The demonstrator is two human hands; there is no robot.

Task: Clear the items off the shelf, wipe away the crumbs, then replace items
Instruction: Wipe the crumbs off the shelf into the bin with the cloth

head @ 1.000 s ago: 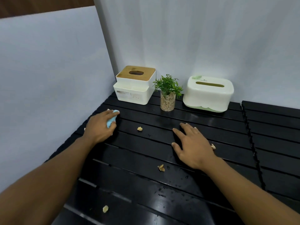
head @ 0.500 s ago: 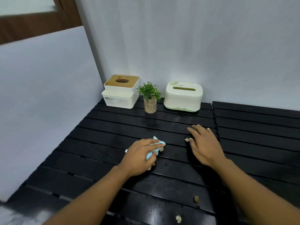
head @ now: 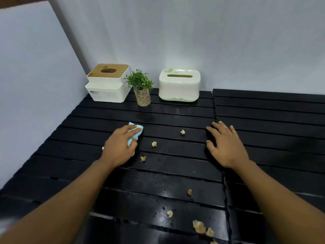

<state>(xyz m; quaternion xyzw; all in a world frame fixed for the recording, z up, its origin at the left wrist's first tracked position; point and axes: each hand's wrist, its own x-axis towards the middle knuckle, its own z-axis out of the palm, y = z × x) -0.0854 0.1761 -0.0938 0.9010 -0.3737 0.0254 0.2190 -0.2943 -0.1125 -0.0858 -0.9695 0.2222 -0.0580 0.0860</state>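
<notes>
My left hand [head: 119, 147] grips a crumpled light-blue cloth [head: 135, 134] and presses it on the black slatted shelf [head: 175, 173]. My right hand [head: 226, 147] lies flat on the slats, fingers spread, holding nothing. Between the two hands lie pale crumbs [head: 154, 144], and more crumbs [head: 199, 226] are heaped near the front edge. At the back stand a white tissue box with a wooden lid [head: 108, 83], a small green plant in a glass [head: 141, 88] and a white-green tissue box [head: 179, 84].
White walls close the shelf on the left and at the back. A seam [head: 215, 110] splits the slatted surface into two panels; the right panel [head: 272, 111] holds only my right hand. Water droplets glisten on the front slats.
My left hand with the cloth first swept right from the far left corner toward the middle, then drew back leftward. Crumbs now lie uncovered between the hands. The right hand stays flat.
</notes>
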